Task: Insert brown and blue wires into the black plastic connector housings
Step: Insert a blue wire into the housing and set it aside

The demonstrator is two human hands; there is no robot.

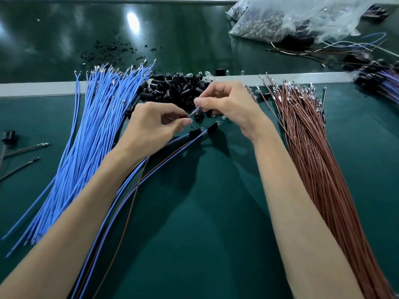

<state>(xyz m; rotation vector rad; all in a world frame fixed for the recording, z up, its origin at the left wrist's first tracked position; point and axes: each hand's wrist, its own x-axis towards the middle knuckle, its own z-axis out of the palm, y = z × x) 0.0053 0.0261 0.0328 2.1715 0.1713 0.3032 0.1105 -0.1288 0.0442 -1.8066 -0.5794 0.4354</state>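
Observation:
A fan of blue wires (90,134) lies at the left and a bundle of brown wires (313,147) at the right. Between them, at the back, sits a heap of black connector housings (177,87). My left hand (151,128) pinches a small black housing, mostly hidden by its fingers. My right hand (228,104) pinches the tips of a blue and a brown wire (194,112) right at that housing. Two finished housings with wire pairs (203,131) lie just below my hands, their wires trailing toward me.
The green mat (205,223) covers the near table; a grey rail (43,88) crosses behind the piles. Clear plastic bags of parts (280,18) sit at the back right, more wired housings (380,78) at the far right, metal tools (26,148) at the left.

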